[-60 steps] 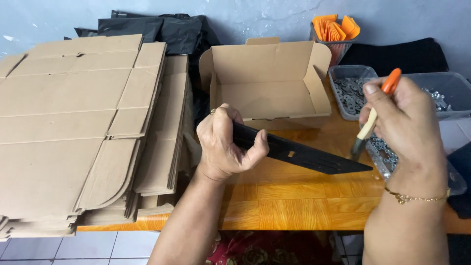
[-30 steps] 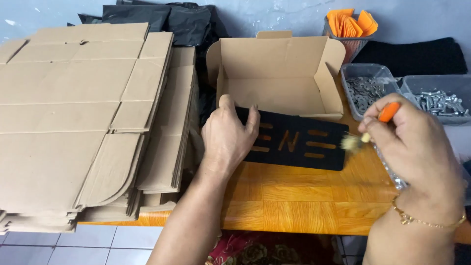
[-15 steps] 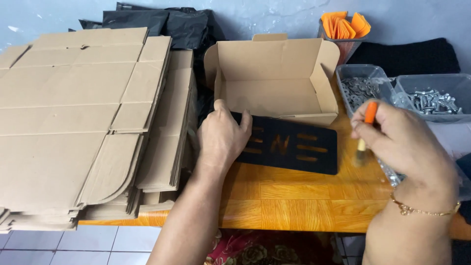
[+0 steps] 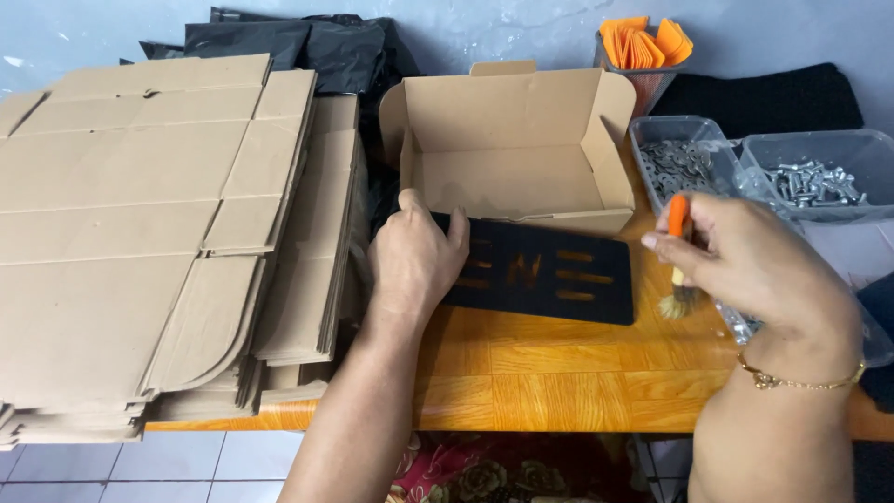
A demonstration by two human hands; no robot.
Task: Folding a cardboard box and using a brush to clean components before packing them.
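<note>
A flat black plate (image 4: 549, 275) with slot cut-outs lies on the wooden table (image 4: 559, 373) in front of an open cardboard box (image 4: 512, 149). My left hand (image 4: 416, 256) rests palm down on the plate's left end, pinning it to the table. My right hand (image 4: 745, 265) holds a small brush with an orange handle (image 4: 679, 216) upright, its bristles (image 4: 678, 304) just off the plate's right edge, near the tabletop.
A tall stack of flat cardboard blanks (image 4: 140, 233) fills the left. Clear bins of metal washers (image 4: 680, 163) and bolts (image 4: 810, 182) stand at the right. Orange pieces sit in a mesh cup (image 4: 643, 47); black bags (image 4: 298, 42) and black cloth (image 4: 764, 98) lie behind.
The plate was held tilted in my left hand; now it lies flat with my palm on it. My right hand has swept the brush along the plate's right edge.
</note>
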